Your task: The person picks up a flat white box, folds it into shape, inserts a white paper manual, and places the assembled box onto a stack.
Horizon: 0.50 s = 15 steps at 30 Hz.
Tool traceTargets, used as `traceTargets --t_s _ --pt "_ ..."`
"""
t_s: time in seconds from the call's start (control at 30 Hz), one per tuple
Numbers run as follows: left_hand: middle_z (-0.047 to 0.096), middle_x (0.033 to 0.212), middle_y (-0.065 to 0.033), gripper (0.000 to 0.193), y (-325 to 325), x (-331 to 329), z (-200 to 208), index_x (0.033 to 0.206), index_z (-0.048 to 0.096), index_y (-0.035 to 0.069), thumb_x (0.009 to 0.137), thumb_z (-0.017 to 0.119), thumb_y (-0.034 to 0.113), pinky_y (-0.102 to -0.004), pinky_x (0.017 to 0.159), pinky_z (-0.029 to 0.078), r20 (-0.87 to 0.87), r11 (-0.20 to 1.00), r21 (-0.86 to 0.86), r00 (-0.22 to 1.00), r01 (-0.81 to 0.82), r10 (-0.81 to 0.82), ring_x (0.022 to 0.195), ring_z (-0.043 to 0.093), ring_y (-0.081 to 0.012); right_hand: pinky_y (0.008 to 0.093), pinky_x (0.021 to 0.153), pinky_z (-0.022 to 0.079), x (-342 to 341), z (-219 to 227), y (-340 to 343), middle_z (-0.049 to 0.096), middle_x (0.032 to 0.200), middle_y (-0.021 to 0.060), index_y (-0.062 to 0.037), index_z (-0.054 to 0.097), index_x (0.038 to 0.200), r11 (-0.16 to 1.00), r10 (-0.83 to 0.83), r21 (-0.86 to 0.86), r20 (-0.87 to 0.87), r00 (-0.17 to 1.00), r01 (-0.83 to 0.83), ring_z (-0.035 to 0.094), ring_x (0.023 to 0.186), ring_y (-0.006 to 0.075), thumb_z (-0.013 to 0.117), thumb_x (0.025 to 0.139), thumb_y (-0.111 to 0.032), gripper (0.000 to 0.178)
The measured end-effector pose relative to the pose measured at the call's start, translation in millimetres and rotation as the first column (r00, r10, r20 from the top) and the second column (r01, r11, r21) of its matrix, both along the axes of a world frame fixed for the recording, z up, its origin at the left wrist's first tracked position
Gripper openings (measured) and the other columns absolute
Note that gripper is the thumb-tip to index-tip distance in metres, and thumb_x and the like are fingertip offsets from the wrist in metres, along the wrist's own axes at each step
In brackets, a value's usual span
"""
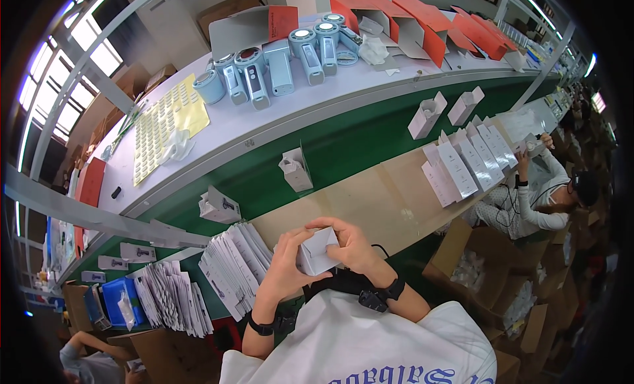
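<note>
Between my two hands, close to my chest, is a small white carton (318, 252) with its flap end turned up. My left hand (288, 257) wraps the carton's left side, fingers curled round it. On the other side my right hand (353, 248) grips it, the thumb pressed on the end flaps. The carton's lower part is hidden by my hands. Just left of my left hand leans a row of flat, folded white cartons (232, 268). Ahead on the green bench stands an opened white carton (296, 171), and another white carton (220, 206) is further left.
A tan board (370, 199) covers the bench before me. White cartons (470, 161) stand in a row at right, near a seated co-worker (528, 196). The raised shelf (244, 133) holds light-blue handheld devices (282, 67), red boxes (422, 27) and a yellow sticker sheet (173, 123). Brown boxes (462, 252) sit at lower right.
</note>
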<state>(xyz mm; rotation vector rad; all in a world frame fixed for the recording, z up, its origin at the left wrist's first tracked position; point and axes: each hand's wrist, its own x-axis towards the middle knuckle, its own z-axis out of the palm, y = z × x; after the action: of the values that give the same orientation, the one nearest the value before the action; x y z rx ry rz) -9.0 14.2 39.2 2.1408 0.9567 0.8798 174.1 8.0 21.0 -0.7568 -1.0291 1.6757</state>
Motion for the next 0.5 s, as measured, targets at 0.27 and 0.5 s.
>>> traceTargets --t_s 0.27,0.5 --pt "0.049 0.12 -0.0153 0.091 -1.7 -1.8 0.0 0.121 0.045 0.006 0.045 0.093 0.02 -0.0412 0.094 0.042 0.012 1.0 0.0 1.0 -0.019 0.019 0.11 0.049 -0.0336 0.0303 0.1 0.04 1.8 7.0 2.5 0.052 0.127 0.0128 0.0034 0.045 0.13 0.999 0.04 0.018 -0.009 0.999 -0.04 0.052 0.115 0.0176 0.047 0.078 0.009 0.052" --pt "0.048 0.119 -0.0146 0.094 -6.9 -0.4 -4.6 0.122 0.044 0.006 0.045 0.094 0.022 -0.0409 0.094 0.041 0.118 0.996 -0.05 0.99 -0.069 0.074 0.11 0.048 -0.0333 0.0304 0.097 0.044 -15.0 -24.0 -0.3 0.045 0.137 0.0116 -0.0028 0.03 0.143 0.992 -0.042 -0.115 0.047 0.998 0.047 0.053 0.116 0.0198 0.04 0.099 -0.042 0.06"
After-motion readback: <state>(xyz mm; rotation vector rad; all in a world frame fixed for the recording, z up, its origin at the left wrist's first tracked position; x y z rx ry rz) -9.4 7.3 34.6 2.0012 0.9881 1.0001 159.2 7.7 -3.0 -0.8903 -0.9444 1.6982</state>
